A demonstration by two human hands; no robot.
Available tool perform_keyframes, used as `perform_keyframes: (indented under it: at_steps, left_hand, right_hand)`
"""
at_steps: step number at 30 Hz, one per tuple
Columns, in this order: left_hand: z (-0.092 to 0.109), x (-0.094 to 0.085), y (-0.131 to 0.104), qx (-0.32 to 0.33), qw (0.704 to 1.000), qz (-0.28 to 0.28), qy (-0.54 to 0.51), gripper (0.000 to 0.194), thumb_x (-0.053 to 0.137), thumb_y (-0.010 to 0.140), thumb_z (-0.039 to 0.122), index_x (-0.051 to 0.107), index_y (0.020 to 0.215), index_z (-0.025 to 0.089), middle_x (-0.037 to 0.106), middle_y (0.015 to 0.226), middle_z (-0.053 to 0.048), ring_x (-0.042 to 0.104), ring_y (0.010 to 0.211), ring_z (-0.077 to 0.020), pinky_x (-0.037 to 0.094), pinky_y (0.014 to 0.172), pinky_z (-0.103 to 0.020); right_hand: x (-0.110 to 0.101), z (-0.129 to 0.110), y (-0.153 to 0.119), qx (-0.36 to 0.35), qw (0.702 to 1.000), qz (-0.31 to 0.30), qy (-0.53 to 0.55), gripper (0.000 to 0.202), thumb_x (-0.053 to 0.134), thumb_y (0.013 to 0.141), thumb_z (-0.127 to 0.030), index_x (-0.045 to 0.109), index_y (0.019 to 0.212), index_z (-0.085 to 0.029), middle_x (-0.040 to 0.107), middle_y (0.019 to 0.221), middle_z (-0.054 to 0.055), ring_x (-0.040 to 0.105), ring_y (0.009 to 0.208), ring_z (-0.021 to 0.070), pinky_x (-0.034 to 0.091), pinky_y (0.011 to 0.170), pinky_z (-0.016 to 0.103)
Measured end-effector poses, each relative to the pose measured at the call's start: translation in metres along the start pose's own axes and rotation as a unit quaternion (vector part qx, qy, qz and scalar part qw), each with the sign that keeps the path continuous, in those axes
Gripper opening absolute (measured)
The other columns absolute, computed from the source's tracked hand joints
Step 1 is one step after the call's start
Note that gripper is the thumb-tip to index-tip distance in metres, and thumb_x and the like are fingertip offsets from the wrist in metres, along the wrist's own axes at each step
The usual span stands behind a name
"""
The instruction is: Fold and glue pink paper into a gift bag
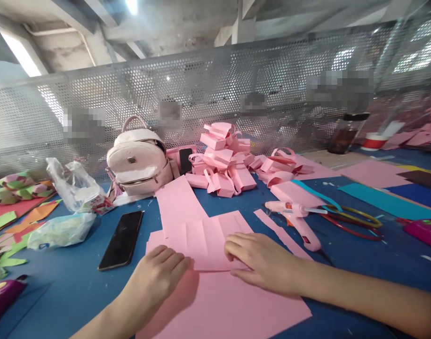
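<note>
A creased sheet of pink paper (204, 240) lies over larger pink sheets (222, 306) in front of me, with several parallel fold lines across it. At its left edge is my left hand (162, 273), fingers curled and closed on the border, fingertips partly hidden. My right hand (259, 261) rests on the right side, fingers bent and thumb near the lower edge, closed on the sheet. Just beyond my right hand are a narrow pink strip (281, 233) and a pink glue gun (296, 219).
Behind stand a pale backpack (139, 162) and a pile of folded pink paper baskets (222, 160). A black phone (122, 240) and plastic bags (65, 230) lie left. Scissors (356, 226) and coloured sheets (388, 200) are right. A perforated metal screen (208, 84) bounds the table.
</note>
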State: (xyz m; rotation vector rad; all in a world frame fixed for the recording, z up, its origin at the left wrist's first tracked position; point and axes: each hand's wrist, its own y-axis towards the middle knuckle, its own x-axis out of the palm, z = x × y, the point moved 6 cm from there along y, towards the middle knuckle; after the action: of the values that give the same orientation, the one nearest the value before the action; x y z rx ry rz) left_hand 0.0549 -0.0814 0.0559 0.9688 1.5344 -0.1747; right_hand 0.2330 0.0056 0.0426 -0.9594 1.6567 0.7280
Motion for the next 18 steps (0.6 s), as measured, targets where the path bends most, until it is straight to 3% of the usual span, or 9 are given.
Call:
perform_keyframes:
  at_steps: [5, 9, 14, 18]
  left_hand:
    - [0.003, 0.01, 0.006, -0.039, 0.999, -0.038, -0.001, 0.02, 0.059, 0.089, 0.009, 0.059, 0.107, 0.018, 0.064, 0.078, -0.001, 0.06, 0.064, -0.02, 0.045, 0.056, -0.032]
    - [0.008, 0.017, 0.011, -0.027, 0.998, -0.05, 0.014, 0.023, 0.057, 0.089, 0.006, 0.059, 0.108, 0.019, 0.062, 0.078, 0.0, 0.057, 0.064, -0.0196, 0.044, 0.058, -0.033]
    - [0.01, 0.018, 0.016, 0.005, 1.0, -0.016, 0.023, 0.015, 0.056, 0.092, 0.009, 0.061, 0.105, 0.015, 0.063, 0.077, -0.001, 0.056, 0.061, -0.0199, 0.041, 0.055, -0.034]
    - [0.013, 0.012, 0.018, 0.042, 0.998, 0.025, 0.031, 0.017, 0.048, 0.096, 0.009, 0.064, 0.101, 0.012, 0.063, 0.073, -0.003, 0.054, 0.058, -0.0193, 0.037, 0.052, -0.033]
  right_hand:
    - [0.001, 0.004, 0.0, 0.006, 1.0, -0.002, 0.029, 0.016, 0.069, 0.082, -0.024, 0.056, 0.091, -0.02, 0.063, 0.093, 0.0, 0.059, 0.084, 0.0187, 0.04, 0.072, 0.03]
    - [0.001, 0.005, -0.001, 0.001, 0.999, -0.001, 0.036, 0.016, 0.067, 0.08, -0.023, 0.055, 0.091, -0.02, 0.063, 0.093, 0.001, 0.059, 0.084, 0.019, 0.04, 0.072, 0.03]
    - [0.0, 0.008, -0.002, -0.001, 0.999, 0.01, 0.032, 0.017, 0.068, 0.079, -0.022, 0.056, 0.09, -0.019, 0.064, 0.092, 0.001, 0.059, 0.084, 0.0189, 0.04, 0.072, 0.03]
    - [0.0, 0.006, -0.001, -0.019, 1.0, 0.022, -0.011, 0.022, 0.072, 0.082, -0.033, 0.056, 0.085, -0.018, 0.064, 0.089, 0.001, 0.058, 0.079, 0.0193, 0.039, 0.068, 0.03]
